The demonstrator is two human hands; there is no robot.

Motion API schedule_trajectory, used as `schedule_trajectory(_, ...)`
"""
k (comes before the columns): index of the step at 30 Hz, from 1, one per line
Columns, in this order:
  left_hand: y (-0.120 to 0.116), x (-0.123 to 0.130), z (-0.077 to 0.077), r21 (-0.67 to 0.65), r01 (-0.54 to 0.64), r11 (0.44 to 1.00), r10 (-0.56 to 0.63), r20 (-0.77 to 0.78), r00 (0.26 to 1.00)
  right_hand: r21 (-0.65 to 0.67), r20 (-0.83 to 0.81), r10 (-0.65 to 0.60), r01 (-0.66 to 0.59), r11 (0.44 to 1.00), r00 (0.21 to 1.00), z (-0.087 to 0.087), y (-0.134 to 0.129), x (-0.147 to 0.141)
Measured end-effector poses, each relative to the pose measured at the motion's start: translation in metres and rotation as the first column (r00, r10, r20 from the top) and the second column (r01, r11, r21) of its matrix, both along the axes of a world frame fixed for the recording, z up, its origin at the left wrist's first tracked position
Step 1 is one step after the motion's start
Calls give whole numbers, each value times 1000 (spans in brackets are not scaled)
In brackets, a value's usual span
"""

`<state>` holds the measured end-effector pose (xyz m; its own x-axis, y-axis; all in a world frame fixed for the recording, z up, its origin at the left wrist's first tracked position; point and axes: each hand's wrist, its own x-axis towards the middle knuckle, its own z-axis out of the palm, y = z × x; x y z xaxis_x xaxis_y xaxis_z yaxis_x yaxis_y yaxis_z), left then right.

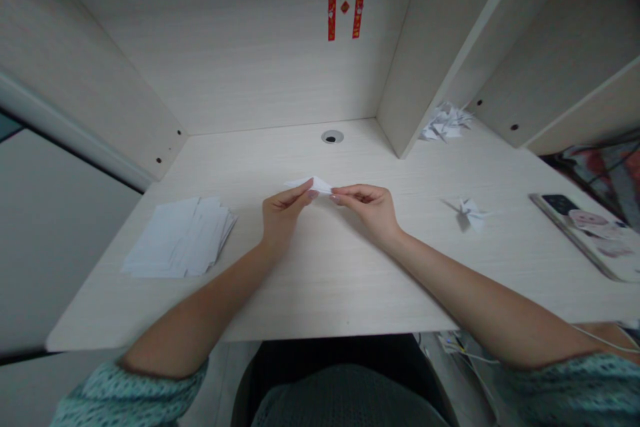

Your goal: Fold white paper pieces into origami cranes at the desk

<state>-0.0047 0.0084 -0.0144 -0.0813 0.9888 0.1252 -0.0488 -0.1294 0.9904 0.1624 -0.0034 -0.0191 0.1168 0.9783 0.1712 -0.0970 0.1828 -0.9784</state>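
1. Left hand (280,211) first, since that's the middle of my feed: thumb and index finger pinched on the folded white paper (321,184), gripping it near its middle, with one pointed end poking out past the fingers on the left.
2. Right hand (375,209) has the paper's other end, thumb and fingertips pinched together on it. So yeah, both hands are on the same piece, fingertips near each other but with a bit of paper showing between.
3. The paper itself is roughly centred over the pale wood-grain desk (310,287). From my angle I honestly can't tell if it's touching the surface or held just above.
4. Straight behind it there's a round cable grommet (333,137) set in the desktop.
5. Off to the left of the left forearm: a fanned-out stack of white paper sheets (175,238), lying flat.
6. Right of the right hand, well apart from it, sits a small origami crane (471,211), or at least that's what it looks like to me.
7. Further right, a smartphone (590,235) lies camera side up, with a picture on its back.
8. Behind the upright divider (450,47) I've got a heap of folded white paper pieces (445,122), partly hidden.
9. Back panel: red paper banners (332,15) with lettering.
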Motion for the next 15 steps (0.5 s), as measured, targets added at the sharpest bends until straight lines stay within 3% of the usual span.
schedule_trajectory(6, -5, 2, 6, 4, -10, 1000, 10, -43, 999, 4, -44, 70, -70, 998, 997, 0, -1, -1)
schedule_trajectory(10, -6, 3, 7, -8, -5, 1000, 5, -22, 1000, -30, 12, 34, -34, 999, 999, 1, -1, -2)
schedule_trajectory(15, -5, 3, 7, -56, 14, 998, -14, 12, 1000, -59, -37, 40, -42, 997, 999, -1, 0, -1)
